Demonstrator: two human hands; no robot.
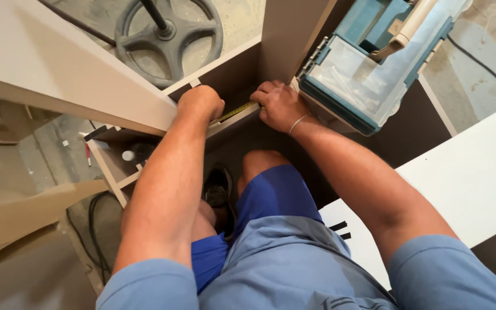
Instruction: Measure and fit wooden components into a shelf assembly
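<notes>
I look down at a dark brown cabinet panel (233,74) with light edging. A yellow tape measure blade (235,111) lies along its edge, stretched between my two hands. My left hand (201,102) is closed in a fist at the blade's left end, pressing it on the panel edge. My right hand (279,105), a thin bracelet on its wrist, has its fingers curled over the blade's right end, next to an upright board (291,34). The tape's case is hidden.
A teal tool case with a clear lid (368,74) sits just right of my right hand. A white board (472,178) lies at the right. A black wheel-shaped base (170,40) stands on the floor behind. A light panel (47,63) slants at left; cables (96,224) below.
</notes>
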